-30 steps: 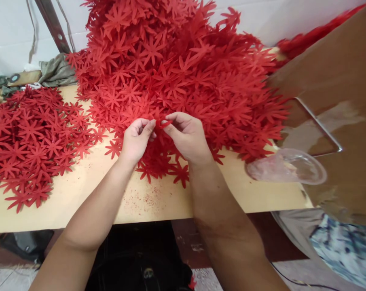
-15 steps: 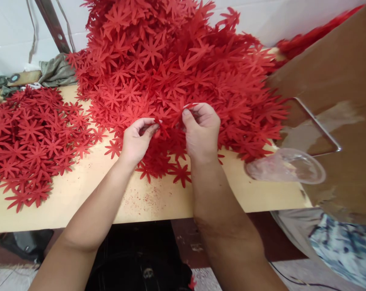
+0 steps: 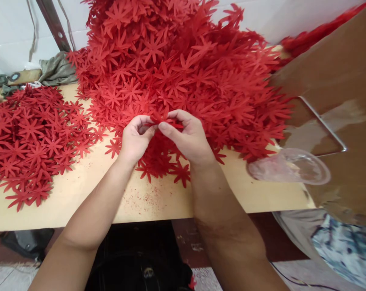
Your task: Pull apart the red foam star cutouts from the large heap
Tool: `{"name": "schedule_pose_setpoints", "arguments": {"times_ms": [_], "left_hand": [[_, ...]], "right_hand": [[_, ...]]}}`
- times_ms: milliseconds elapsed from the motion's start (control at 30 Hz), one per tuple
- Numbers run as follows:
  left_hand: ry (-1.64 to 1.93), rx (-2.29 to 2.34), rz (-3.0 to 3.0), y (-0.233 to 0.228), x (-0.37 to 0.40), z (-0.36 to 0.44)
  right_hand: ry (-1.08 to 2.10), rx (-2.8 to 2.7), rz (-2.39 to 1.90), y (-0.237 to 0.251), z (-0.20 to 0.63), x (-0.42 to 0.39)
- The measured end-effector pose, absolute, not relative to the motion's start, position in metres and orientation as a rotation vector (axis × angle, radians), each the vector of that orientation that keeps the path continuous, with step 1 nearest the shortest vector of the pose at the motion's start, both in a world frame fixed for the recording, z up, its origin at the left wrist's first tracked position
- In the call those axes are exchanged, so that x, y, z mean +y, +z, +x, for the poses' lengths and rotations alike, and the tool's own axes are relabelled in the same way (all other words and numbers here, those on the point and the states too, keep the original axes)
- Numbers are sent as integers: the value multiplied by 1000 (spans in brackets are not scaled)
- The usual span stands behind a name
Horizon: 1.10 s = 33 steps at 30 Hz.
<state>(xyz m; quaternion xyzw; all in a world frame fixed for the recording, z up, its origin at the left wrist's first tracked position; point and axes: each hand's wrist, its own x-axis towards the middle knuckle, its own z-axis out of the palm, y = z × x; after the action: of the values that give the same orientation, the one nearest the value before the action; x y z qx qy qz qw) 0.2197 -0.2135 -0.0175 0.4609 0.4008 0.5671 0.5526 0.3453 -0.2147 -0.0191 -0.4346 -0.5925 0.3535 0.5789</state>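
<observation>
While the big heap (image 3: 183, 68) on the bench (image 3: 88, 190) looks barely dented, the left hand (image 3: 136, 139) and right hand (image 3: 190, 139) together pinch one red flower (image 3: 162, 118) at its near edge; a smaller pile (image 3: 28, 137) lies left

Your work surface is a pale wooden table (image 3: 88, 190). Large heap of red flower cutouts (image 3: 183, 68) sits centre to rear, w/ stray cutouts at its front edge. Flatter spread of cutouts (image 3: 28, 137) lies at your left. Grey cloth (image 3: 57, 68) at rear left. Red dust specks (image 3: 143, 198) mark the front strip.
</observation>
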Motion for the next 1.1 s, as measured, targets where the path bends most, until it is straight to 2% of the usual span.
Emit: {"name": "schedule_pose_setpoints", "arguments": {"times_ms": [500,1000,1100], "left_hand": [[1334,985,1092,-21,-210,220],[1270,1183,1208,-15,-212,220],[1266,1231,1193,-13,-214,221]], "right_hand": [[788,-1390,-1042,-22,341,-214],[152,-1405,-1302,-27,357,-210],[176,-1496,-1317,-20,357,-215]]}}
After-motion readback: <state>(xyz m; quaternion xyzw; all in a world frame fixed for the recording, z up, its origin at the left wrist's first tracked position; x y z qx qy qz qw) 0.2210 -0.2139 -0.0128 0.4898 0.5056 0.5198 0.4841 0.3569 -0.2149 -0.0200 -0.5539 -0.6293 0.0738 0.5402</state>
